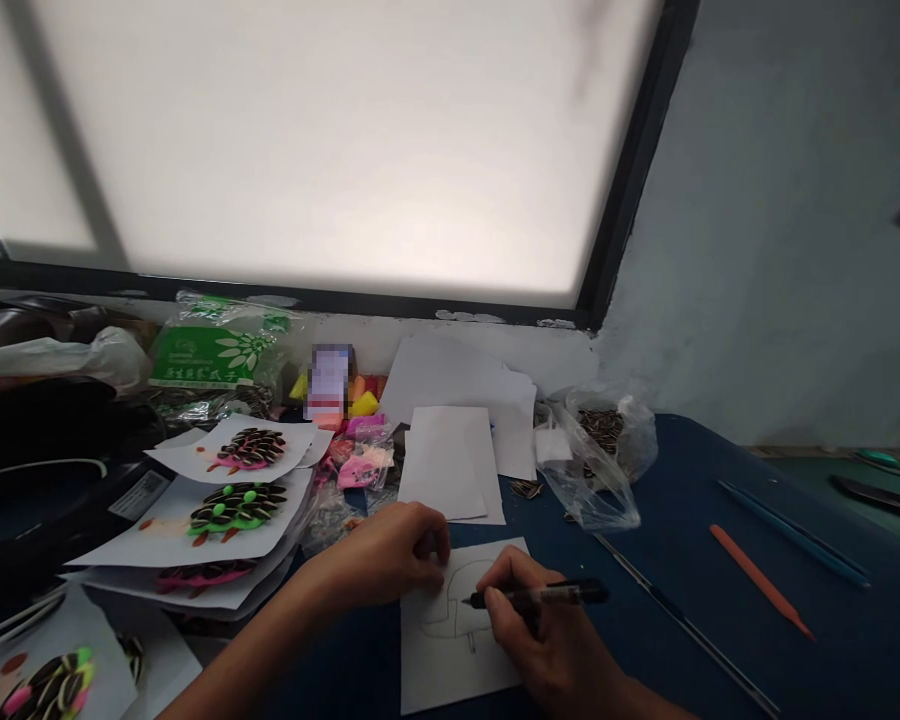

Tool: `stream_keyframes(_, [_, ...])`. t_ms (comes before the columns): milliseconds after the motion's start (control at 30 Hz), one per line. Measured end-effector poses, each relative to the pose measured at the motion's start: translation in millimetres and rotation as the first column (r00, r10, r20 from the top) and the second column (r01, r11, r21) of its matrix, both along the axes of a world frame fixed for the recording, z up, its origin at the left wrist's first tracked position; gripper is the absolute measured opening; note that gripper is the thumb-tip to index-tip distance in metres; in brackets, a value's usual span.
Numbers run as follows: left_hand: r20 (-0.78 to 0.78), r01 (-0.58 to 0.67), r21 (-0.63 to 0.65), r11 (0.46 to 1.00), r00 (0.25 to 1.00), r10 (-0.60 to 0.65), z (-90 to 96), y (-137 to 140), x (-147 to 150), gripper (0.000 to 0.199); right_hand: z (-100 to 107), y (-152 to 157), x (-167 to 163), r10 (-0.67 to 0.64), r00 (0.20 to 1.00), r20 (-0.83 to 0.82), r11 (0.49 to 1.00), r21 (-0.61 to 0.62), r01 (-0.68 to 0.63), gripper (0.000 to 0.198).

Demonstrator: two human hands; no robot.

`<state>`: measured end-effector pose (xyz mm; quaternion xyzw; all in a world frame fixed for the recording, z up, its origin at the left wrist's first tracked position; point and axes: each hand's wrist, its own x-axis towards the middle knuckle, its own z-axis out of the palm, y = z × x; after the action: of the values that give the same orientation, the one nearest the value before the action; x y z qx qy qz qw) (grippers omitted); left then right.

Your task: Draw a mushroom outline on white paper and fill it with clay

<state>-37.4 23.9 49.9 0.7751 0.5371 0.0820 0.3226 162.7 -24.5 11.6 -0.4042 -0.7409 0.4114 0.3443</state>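
Observation:
A black pen (pixel 540 594) is gripped in my right hand (pixel 551 635), its tip on or just over a white sheet of paper (pixel 457 685). Thin dark lines on this sheet form a rounded outline with a short stem-like mark at the bottom; my right hand covers part of it. My left hand (pixel 390 560) lies at the sheet's upper left, fingers curled down against the paper and holding it. Just beyond stand more blank white sheets (pixel 446 455), stacked flat.
Left lie stacked sheets with seed-and-clay hedgehog pictures (pixel 240 510). Behind are a green seed bag (pixel 210 355) and pink clay packets (pixel 364 465). On the right are a clear bag of seeds (pixel 600 450), a thin metal rod (pixel 682 620), an orange tool (pixel 761 580) and a blue tool (pixel 795 530).

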Motion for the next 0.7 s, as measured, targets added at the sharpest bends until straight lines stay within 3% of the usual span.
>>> stream_keyframes(267, [-0.051,-0.027,0.093,0.995,0.998,0.032,-12.4,4,-10,0.024,2,-2,1,-0.024,1.0,0.0,0.999,0.024,0.024,0.021])
stream_keyframes(367, [-0.07,-0.029,0.114,0.993,0.997,0.037,-15.8,4,-15,0.019,9,-2,4,-0.05,0.999,0.021,0.986,0.163,0.045,0.019])
stream_keyframes(500, [-0.058,-0.029,0.095,0.995,0.998,0.035,-18.5,6,-17,0.014,15,6,13,-0.078,0.995,0.062,0.927,0.371,0.05,0.025])
stream_keyframes(700, [-0.022,-0.044,0.074,0.996,0.999,0.045,-22.0,8,-16,0.013,21,8,31,-0.148,0.984,0.094,0.884,0.459,0.089,0.024])
